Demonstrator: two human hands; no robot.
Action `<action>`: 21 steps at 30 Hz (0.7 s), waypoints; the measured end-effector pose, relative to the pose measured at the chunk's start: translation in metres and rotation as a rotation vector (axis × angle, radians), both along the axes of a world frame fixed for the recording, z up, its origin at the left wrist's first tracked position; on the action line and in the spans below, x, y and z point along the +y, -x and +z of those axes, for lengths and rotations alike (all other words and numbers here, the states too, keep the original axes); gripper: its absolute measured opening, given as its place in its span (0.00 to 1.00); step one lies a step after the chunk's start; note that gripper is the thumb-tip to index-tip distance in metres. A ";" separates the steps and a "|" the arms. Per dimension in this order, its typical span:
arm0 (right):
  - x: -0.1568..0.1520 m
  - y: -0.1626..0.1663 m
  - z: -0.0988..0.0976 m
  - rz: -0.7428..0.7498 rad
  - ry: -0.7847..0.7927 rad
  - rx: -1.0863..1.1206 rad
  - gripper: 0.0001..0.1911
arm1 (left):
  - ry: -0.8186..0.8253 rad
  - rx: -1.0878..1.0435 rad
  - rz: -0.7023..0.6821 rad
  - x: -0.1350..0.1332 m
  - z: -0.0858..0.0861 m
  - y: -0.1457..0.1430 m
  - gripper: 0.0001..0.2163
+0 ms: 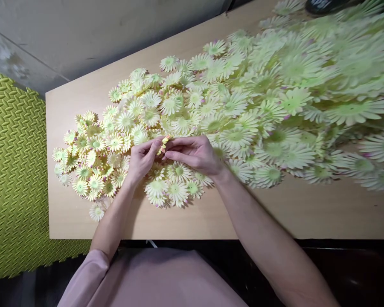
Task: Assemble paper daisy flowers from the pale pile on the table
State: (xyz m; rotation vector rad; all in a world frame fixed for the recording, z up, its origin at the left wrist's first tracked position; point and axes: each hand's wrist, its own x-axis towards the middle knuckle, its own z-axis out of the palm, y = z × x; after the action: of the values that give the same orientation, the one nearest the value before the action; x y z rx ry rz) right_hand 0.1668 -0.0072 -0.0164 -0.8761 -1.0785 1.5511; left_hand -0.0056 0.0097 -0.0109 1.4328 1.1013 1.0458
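Between my two hands is a small artificial flower head (163,145), yellow with pinkish-orange petal tips, seen edge-on. My left hand (143,158) is closed, pinching it between thumb and fingers. From the other side my right hand (195,157) is closed too, its thumb and forefinger tips at the flower's right edge; its other fingers are partly hidden. Under and around both hands lies a large spread of pale yellow-green artificial flower heads (237,136), some with purple tips. A cluster of smaller flower heads (96,144) lies to the left of my left hand.
The flowers lie on a light wooden tabletop (192,224), whose front edge is close to my body. A dark object with white lettering (321,5) stands at the far right. To the left is a green textured foam mat (16,170); a grey wall (99,30) rises behind the table.
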 end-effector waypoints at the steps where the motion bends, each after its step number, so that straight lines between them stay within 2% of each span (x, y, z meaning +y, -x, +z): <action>1: 0.000 0.000 0.000 -0.002 0.000 -0.002 0.11 | 0.001 0.002 0.000 0.000 0.000 0.000 0.20; 21: 0.000 0.002 0.002 -0.036 0.001 -0.024 0.11 | 0.000 0.005 0.000 0.000 0.001 -0.001 0.20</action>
State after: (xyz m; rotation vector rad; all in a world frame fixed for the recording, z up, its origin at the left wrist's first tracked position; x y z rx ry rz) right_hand 0.1651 -0.0076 -0.0143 -0.9129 -1.0735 1.5148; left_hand -0.0049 0.0094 -0.0103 1.4358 1.1054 1.0427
